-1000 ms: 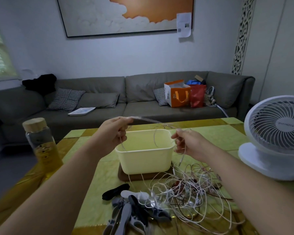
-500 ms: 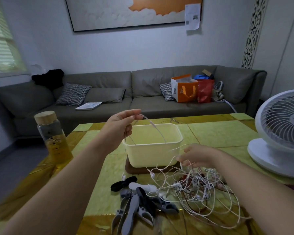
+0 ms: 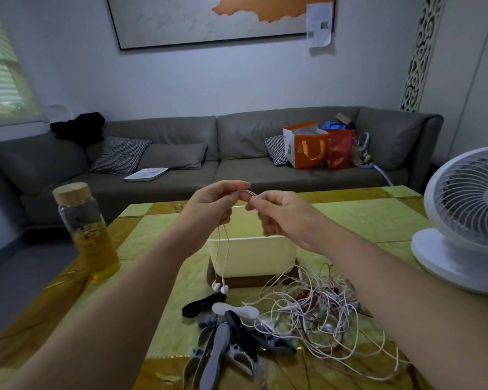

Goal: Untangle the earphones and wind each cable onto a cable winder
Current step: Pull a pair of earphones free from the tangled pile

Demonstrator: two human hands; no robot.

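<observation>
Over the table, left hand and right hand fingers pinch one blurry cable.

My right grip has come back up from the tangle of earphone cables on the table, where it reached half a second ago. It now meets my left grip, and both pinch the same white cable almost fingertip to fingertip. A second ago they held it stretched well apart. Two earbuds now dangle on thin leads below my left grip, apart from the tangle.
</observation>
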